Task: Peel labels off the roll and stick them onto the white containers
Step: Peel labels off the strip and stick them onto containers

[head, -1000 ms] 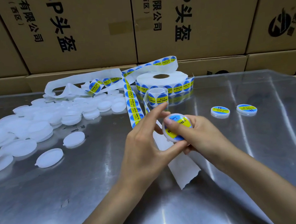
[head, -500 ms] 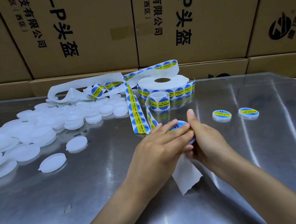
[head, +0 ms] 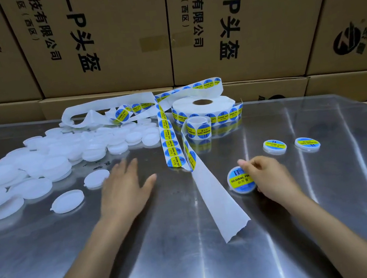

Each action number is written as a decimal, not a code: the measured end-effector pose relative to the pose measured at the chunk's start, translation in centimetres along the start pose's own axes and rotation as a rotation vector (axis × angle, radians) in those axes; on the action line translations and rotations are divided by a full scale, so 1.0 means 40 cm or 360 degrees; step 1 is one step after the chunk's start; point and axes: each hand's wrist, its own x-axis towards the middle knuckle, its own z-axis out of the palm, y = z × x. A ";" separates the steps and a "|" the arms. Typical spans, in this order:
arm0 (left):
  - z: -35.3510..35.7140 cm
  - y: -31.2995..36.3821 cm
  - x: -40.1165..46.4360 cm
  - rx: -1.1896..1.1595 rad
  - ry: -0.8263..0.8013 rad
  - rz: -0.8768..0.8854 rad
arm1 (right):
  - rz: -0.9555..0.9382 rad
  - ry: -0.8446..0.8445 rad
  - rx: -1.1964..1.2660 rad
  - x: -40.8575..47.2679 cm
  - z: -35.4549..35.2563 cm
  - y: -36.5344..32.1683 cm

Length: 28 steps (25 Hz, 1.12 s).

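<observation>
Reaching left, your open left hand (head: pixel 123 188) nears a plain container (head: pixel 96 178): light, stiff and probably slick, so pinch its rim. Your right hand (head: pixel 266 178) pinches the labelled container (head: pixel 239 181) by its edge.

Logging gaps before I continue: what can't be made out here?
- Head view: right edge of the round labelled container is hidden by the right hand.
- Left hand: fingertips motion-blurred; contact with the plain white container unclear.
- Small print on the label roll: too small.
</observation>
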 end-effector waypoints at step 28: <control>0.024 0.063 -0.033 -0.0458 0.0017 0.0409 | -0.0487 0.0009 -0.0277 -0.006 0.043 -0.005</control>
